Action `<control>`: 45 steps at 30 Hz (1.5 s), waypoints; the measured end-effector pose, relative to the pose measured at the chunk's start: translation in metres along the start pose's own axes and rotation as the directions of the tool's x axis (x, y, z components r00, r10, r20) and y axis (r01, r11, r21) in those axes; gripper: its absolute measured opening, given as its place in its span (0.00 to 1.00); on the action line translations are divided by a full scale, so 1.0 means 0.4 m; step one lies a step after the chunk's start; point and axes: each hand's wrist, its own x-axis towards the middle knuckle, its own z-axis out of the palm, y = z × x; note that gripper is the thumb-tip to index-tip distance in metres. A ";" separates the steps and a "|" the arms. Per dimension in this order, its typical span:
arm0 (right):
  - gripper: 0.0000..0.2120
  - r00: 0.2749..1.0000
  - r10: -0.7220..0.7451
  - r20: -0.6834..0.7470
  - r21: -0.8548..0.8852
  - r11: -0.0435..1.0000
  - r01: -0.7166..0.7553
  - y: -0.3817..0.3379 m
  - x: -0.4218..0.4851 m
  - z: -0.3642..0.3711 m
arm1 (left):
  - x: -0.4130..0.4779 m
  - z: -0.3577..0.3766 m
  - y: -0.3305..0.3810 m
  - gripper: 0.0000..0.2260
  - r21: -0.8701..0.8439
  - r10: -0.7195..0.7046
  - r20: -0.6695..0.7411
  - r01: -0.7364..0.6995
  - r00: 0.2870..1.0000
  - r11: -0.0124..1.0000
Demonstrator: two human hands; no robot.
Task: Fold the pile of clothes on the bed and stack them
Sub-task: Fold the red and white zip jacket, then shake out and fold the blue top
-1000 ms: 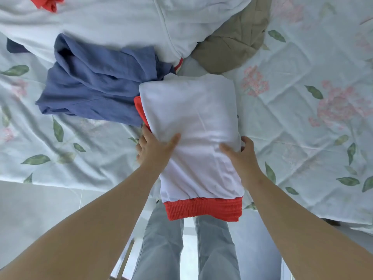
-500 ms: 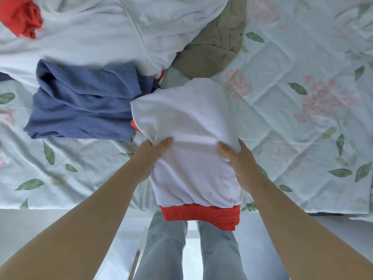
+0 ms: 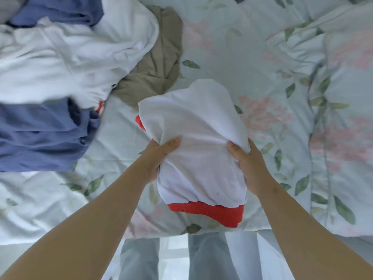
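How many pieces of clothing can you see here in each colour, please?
White: 2, the red-trimmed top and the crumpled white garment.
Blue: 2, the left blue garment and the top-left blue patch, possibly one piece.
Khaki: 1, the khaki garment.
Total: 5 at most.
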 end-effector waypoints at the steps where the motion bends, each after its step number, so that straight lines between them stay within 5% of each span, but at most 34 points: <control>1: 0.11 1.000 -0.015 -0.015 -0.019 1.000 0.014 -0.024 0.022 -0.057 | 0.017 0.061 0.006 0.30 -0.005 -0.008 0.009 0.008 1.000 1.000; 7: 0.10 0.984 -0.089 -0.153 -0.086 0.993 0.077 -0.149 0.165 -0.360 | 0.139 0.397 0.052 0.19 0.022 0.034 0.113 -0.036 0.993 0.999; 10: 0.15 0.944 -0.175 -0.278 -0.174 0.976 0.130 -0.168 0.233 -0.468 | 0.218 0.527 0.073 0.26 0.137 0.112 0.120 -0.128 0.986 0.982; 15: 0.29 0.911 -0.111 -0.397 -0.313 0.950 -0.021 -0.080 0.277 -0.529 | 0.274 0.595 -0.018 0.46 0.464 0.096 -0.091 -0.043 0.991 0.885; 19: 0.38 0.874 -0.110 -0.474 -0.565 0.799 -0.205 0.023 0.207 -0.487 | 0.271 0.564 -0.106 0.41 0.608 0.145 -0.005 -0.112 0.989 0.786; 23: 0.32 0.882 -0.323 -0.342 -0.856 0.494 -0.152 0.088 0.132 -0.420 | 0.288 0.545 -0.119 0.32 0.778 0.207 -0.019 -0.115 0.978 0.618; 26: 0.29 0.961 -0.174 -0.213 -0.937 0.316 -0.150 0.109 0.123 -0.392 | 0.294 0.530 -0.110 0.30 0.893 0.228 0.014 -0.115 0.974 0.435; 30: 0.28 0.958 -0.136 -0.253 -0.924 0.326 -0.198 0.061 0.139 -0.367 | 0.269 0.497 -0.083 0.29 0.944 0.269 0.064 -0.145 0.961 0.296; 38: 0.26 0.979 -0.202 -0.002 -0.954 0.294 0.059 -0.076 0.101 -0.096 | 0.155 0.255 0.037 0.27 0.987 0.366 0.164 -0.152 0.916 -0.060; 45: 0.26 0.970 -0.187 0.157 -0.950 0.239 0.200 -0.121 0.038 0.291 | 0.031 -0.130 0.146 0.25 0.984 0.465 0.142 -0.073 0.874 -0.163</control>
